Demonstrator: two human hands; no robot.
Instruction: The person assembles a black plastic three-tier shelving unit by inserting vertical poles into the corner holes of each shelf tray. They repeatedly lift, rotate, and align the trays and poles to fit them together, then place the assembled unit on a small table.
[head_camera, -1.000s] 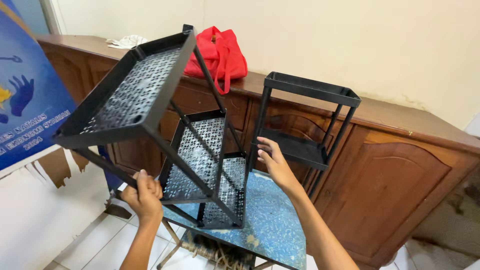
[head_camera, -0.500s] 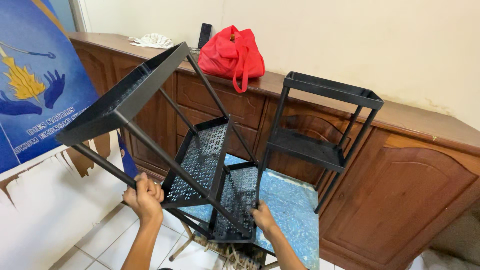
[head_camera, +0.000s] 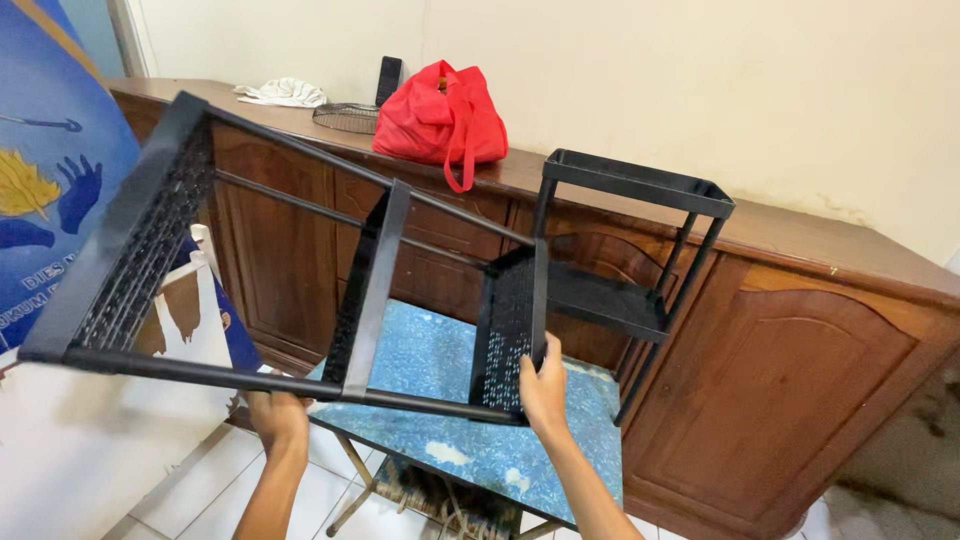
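Black three-tier perforated metal rack (head_camera: 300, 290) lies tipped sideways over the blue patterned table (head_camera: 470, 440) — left hand (head_camera: 278, 415) grasping a post, right hand (head_camera: 543, 385) gripping the end shelf — not yet upright.

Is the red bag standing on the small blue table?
No, the red bag sits on the long wooden cabinet by the wall, while the blue table stands lower, in front of it.

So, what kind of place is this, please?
Probably an office or hall rather than a workshop: a long wooden cabinet along the wall, a blue printed banner, and tiled floor.
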